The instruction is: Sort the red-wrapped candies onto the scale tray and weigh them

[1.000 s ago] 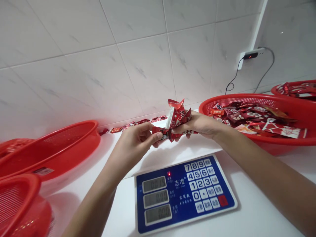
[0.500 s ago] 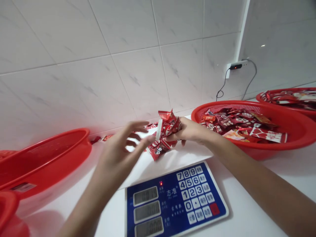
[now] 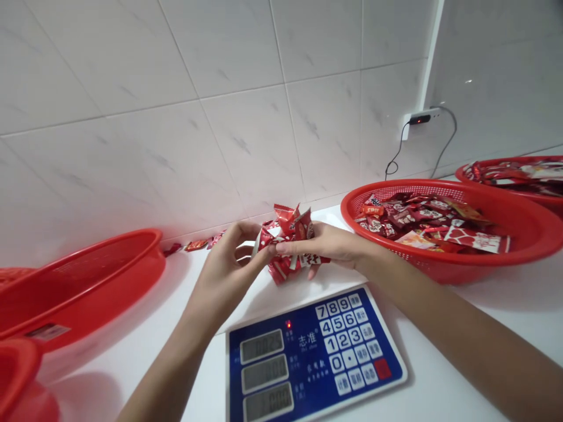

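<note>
Over the white pan of a blue-faced weighing scale (image 3: 308,351), both hands come together around a cluster of small red wrapped snack packets (image 3: 288,220). My right hand (image 3: 336,243) is closed around the cluster from the right, its thumb lying across the front. From the left, my left hand (image 3: 235,255) pinches the cluster's edge, fingers curled and thumb tip against the right thumb. Some packets lie behind or below the fingers and are partly hidden. The scale's display is lit but hard to read.
At right, a red plastic basket (image 3: 528,246) holds many wrapped snacks; another red basket (image 3: 466,176) stands behind it. Red basins (image 3: 88,287) are on the left. Loose packets (image 3: 196,245) lie along the tiled wall (image 3: 246,135), which carries a socket (image 3: 420,119) with cables.
My left hand has moved right and closed on the packets, meeting my right hand. The right thumb has come across the front of the cluster. The figures on the scale's display have changed.
</note>
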Available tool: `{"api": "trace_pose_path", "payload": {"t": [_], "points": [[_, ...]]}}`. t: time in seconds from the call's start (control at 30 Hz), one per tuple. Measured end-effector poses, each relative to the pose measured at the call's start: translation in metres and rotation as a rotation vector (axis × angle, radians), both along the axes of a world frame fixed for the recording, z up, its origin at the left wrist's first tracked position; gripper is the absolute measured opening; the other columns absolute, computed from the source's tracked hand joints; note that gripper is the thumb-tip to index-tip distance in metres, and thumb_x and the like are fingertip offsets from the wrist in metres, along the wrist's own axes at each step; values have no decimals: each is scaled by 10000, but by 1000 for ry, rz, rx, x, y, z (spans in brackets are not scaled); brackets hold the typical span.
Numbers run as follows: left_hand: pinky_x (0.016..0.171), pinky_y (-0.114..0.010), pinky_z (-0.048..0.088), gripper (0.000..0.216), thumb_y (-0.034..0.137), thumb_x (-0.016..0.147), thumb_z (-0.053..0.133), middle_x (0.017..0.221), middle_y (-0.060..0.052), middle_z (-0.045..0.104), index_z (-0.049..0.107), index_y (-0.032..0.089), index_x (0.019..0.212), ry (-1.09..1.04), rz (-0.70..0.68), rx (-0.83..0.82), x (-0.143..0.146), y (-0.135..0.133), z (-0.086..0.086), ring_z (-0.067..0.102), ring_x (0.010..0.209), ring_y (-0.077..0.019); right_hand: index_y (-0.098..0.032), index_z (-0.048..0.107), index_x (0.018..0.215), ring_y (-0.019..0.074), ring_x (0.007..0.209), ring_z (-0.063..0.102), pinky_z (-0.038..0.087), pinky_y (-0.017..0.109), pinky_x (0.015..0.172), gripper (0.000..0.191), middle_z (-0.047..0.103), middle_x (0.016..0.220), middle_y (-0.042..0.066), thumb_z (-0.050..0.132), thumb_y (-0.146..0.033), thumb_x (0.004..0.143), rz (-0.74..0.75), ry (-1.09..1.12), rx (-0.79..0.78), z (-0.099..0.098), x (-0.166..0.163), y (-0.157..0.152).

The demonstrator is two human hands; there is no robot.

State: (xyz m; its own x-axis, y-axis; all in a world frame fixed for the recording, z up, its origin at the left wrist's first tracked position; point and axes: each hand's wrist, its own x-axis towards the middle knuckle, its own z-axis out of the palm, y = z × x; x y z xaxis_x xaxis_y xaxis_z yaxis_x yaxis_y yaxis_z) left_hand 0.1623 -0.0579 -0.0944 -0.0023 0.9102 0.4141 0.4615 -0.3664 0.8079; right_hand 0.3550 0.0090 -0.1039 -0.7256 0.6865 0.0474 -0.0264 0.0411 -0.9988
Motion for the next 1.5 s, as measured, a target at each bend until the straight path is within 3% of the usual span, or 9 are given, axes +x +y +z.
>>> {"api": "trace_pose_path", "payload": {"t": [0.13, 0.3, 0.5, 0.6, 0.9, 1.1, 1.2, 1.37, 1.5], "points": [[721, -359, 620, 477, 401, 670, 893, 962, -33, 725, 555, 196, 938, -250, -73, -166, -13, 8, -2, 741, 811, -218, -165, 742, 907, 147, 651, 655, 504, 233, 506, 372, 738, 796, 50, 927, -384, 670, -84, -33, 27, 0, 6, 8], [682, -312, 609, 549, 380, 592, 943, 909, -15, 719, 524, 191, 893, -335, -35, -121, -14, 8, -1, 738, 755, -190, -170, 752, 865, 158, 683, 630, 457, 248, 519, 389, 726, 796, 57, 935, -432, 643, -197, -28, 74, 2, 12, 11], [751, -344, 621, 542, 447, 670, 915, 1036, -56, 737, 602, 195, 1034, -345, -66, -137, -2, 3, -2, 747, 852, -219, -185, 749, 850, 207, 766, 656, 527, 307, 610, 362, 733, 818, 65, 918, -441, 658, -216, 15, 159, 2, 6, 7], [806, -374, 613, 485, 571, 728, 844, 964, -86, 749, 682, 159, 924, -341, -158, -224, -2, 5, -2, 730, 858, -234, -181, 719, 787, 205, 761, 642, 535, 318, 637, 343, 714, 792, 57, 941, -380, 618, -224, 42, 149, 3, 6, 9], [529, -234, 429, 404, 512, 681, 890, 601, 8, 611, 691, 163, 724, -237, -144, -96, -9, 10, -6, 528, 551, -117, -171, 644, 718, 113, 573, 502, 405, 265, 531, 327, 583, 641, -22, 908, -354, 657, -130, 49, 182, 4, 13, 13], [737, -332, 596, 456, 545, 713, 866, 935, -90, 777, 773, 177, 967, -262, -186, -194, -5, 5, 0, 725, 837, -241, -177, 614, 646, 121, 560, 497, 395, 279, 533, 377, 573, 603, -21, 927, -385, 623, -243, 124, 201, 10, 12, 7], [786, -331, 604, 406, 459, 717, 885, 967, -81, 790, 785, 197, 1011, -247, -166, -102, -7, 4, 1, 736, 911, -252, -175, 627, 668, 136, 631, 544, 410, 281, 576, 388, 606, 661, -11, 937, -401, 610, -254, 146, 192, 12, 13, 4], [867, -280, 586, 90, 238, 787, 827, 954, -7, 792, 758, 240, 844, -203, 8, 226, -10, 1, 0, 727, 964, -197, -170, 707, 759, 128, 622, 532, 389, 264, 532, 421, 630, 699, 4, 956, -457, 578, -268, 130, 93, 12, 16, 6], [896, -262, 578, 129, 125, 822, 748, 1053, 2, 756, 730, 241, 766, -122, 9, 395, -1, -2, -6, 701, 1025, -176, -179, 769, 879, 159, 668, 593, 441, 269, 537, 436, 693, 776, 48, 939, -481, 615, -153, 77, -18, 6, 13, 8]]}}
